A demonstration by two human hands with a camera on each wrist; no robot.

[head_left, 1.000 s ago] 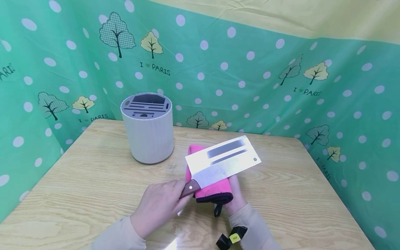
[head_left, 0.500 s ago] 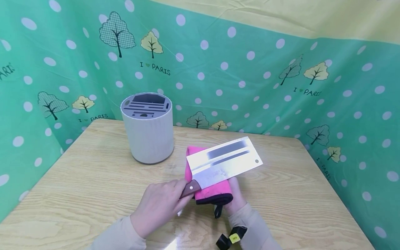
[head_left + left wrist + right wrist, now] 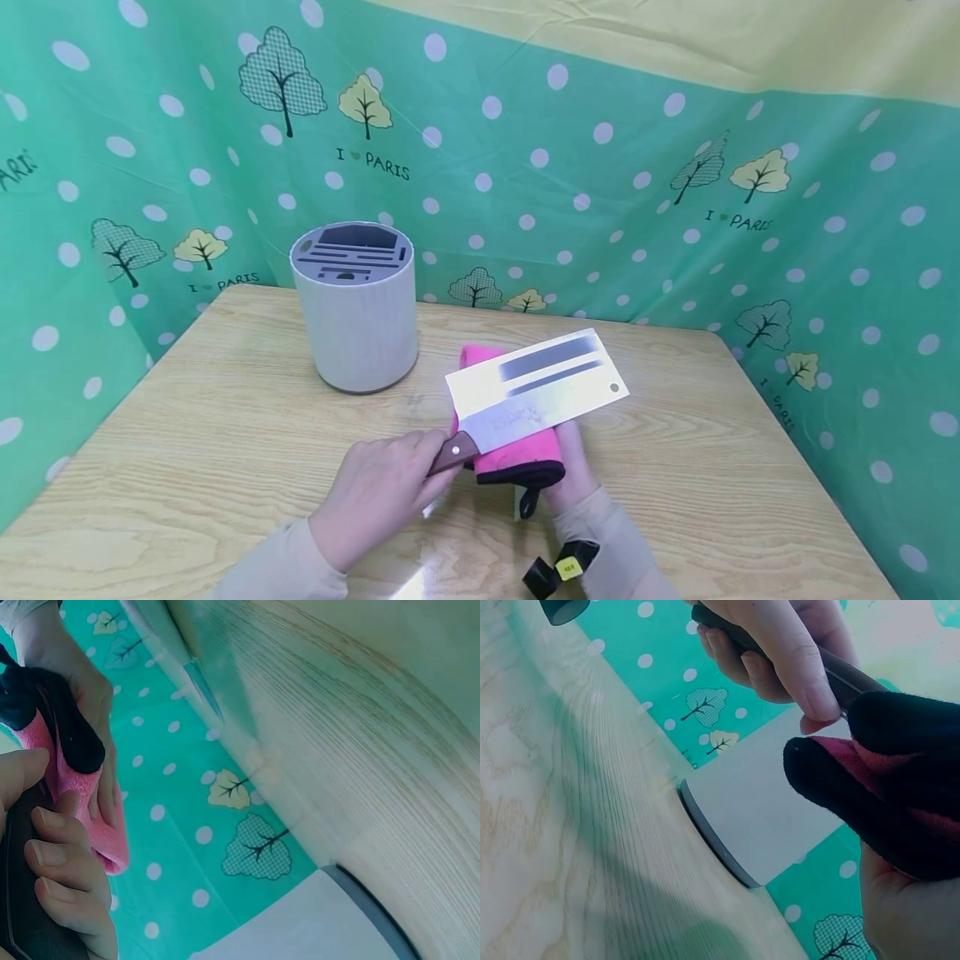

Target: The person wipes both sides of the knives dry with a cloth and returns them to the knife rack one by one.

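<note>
A cleaver (image 3: 540, 392) with a broad shiny blade is held level over the table, its tip pointing right. My left hand (image 3: 382, 492) grips its brown wooden handle (image 3: 455, 452); in the left wrist view the fingers (image 3: 67, 892) curl round that handle. A folded pink cloth (image 3: 521, 454) with black trim and a black loop lies under and against the blade. Holding this cloth from the right and below is my right hand (image 3: 570, 467), whose fingers are mostly hidden in the head view. The left wrist view shows them lying along the cloth's outer side.
A white cylindrical knife block (image 3: 363, 333) with a grey slotted top stands at the back left of the wooden table (image 3: 187, 442). Green dotted curtain (image 3: 525, 167) surrounds the table's back and sides. A black strap piece with a yellow label (image 3: 567, 568) sits at the right wrist.
The pink cloth and my right hand have shifted slightly to the right beneath the blade. The cleaver and my left hand have barely moved.
</note>
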